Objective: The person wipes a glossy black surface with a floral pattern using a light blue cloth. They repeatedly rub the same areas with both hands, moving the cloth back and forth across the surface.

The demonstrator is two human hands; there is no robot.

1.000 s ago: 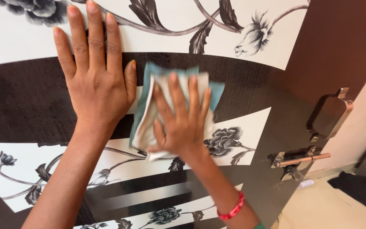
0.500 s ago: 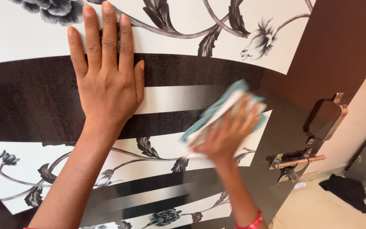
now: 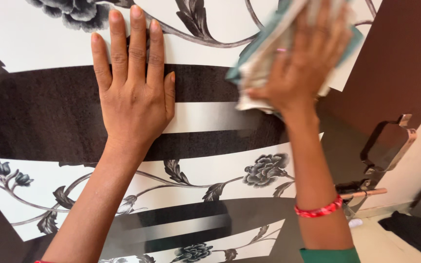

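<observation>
A glossy door (image 3: 210,117) fills nearly the whole view, its face printed in curved bands of dark brown and white with grey flowers, leaves and winding stems. Beyond its edge, at about four o'clock, a strip of pale floor (image 3: 381,238) shows, with a dark cloth heap (image 3: 410,233) lying on it. At three o'clock on the door's dark margin sits a shiny metal handle plate (image 3: 388,143), and just below it, toward four o'clock, a copper-coloured latch bolt (image 3: 364,193) sticks out sideways. The left hand (image 3: 135,92) lies flat on the door at about ten o'clock from the centre — palm down, fingers straight and close together, gripping nothing, its fingertips on the white band and its heel on the dark one. The right hand (image 3: 303,63) is up at one o'clock, blurred, its fingers spread and pressing a crumpled teal and white cloth (image 3: 257,61) against the door; the cloth bunches out from under the palm toward the left and bottom, touching the door near the upper white band's lower edge. The two hands are near each other but apart. A red bangle (image 3: 319,210) circles the right wrist at five o'clock, and a green sleeve edge (image 3: 330,255) shows at the bottom — right at the frame's border.
</observation>
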